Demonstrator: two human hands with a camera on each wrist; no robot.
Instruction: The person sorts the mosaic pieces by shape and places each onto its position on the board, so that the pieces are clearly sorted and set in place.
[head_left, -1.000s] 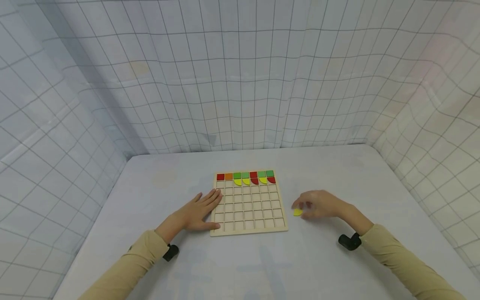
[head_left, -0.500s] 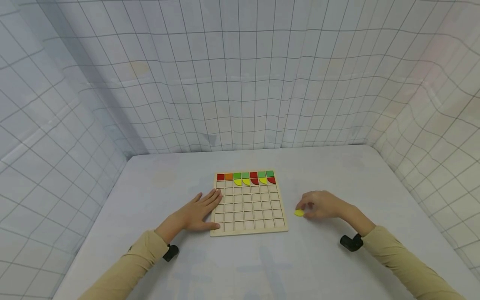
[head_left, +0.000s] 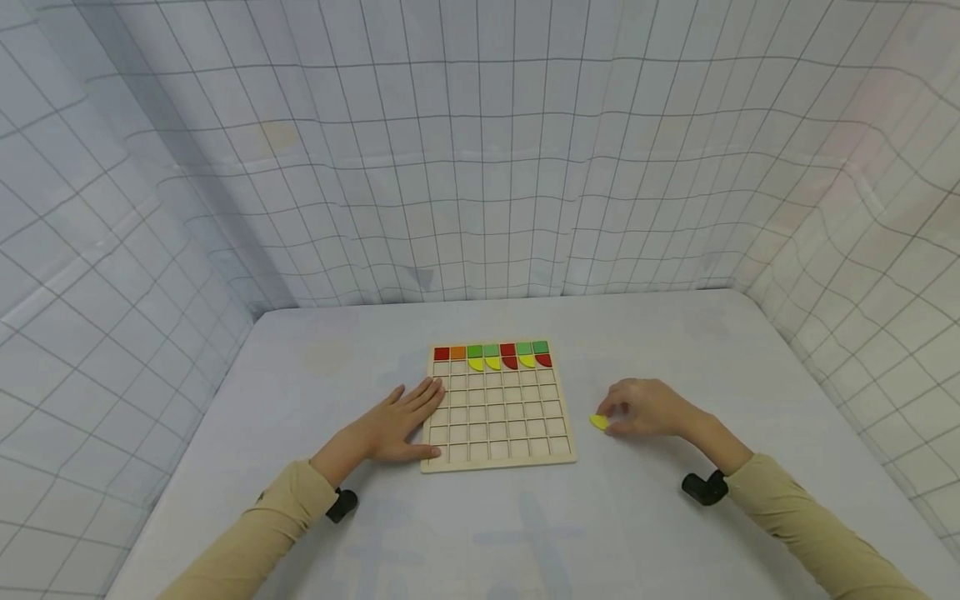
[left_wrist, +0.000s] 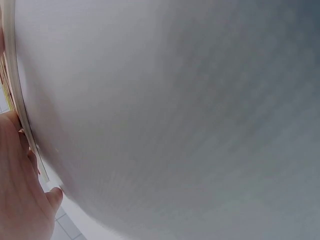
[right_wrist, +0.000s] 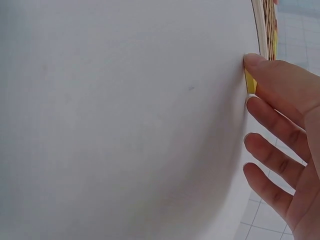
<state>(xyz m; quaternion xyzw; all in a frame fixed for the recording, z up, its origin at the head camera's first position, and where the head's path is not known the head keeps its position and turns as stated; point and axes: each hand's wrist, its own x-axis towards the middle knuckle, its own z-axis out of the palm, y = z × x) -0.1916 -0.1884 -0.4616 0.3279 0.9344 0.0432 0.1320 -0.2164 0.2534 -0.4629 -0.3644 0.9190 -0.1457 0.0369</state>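
My left hand (head_left: 393,427) lies flat, fingers spread, over the left edge of a wooden grid board (head_left: 498,451). In the left wrist view, part of that hand (left_wrist: 22,185) shows beside the board's edge. To the right of the board, my right hand (head_left: 648,408) pinches a yellow quarter-circle tile (head_left: 598,422) low over the table. The right wrist view shows the thumb against the tile (right_wrist: 249,81), the other fingers bent loosely. Coloured square tiles (head_left: 475,352) fill the board's top row. Yellow and red quarter-circle tiles (head_left: 509,362) sit in several cells of the second row.
The board stands on a white table (head_left: 480,533). Behind and at both sides hang white cloth walls (head_left: 480,167) with a dark grid pattern. Each wrist carries a black camera (head_left: 705,488).
My right hand's fingers have closed on the yellow quarter-circle tile, which has turned and shifted slightly right. The left hand and the board look unmoved.
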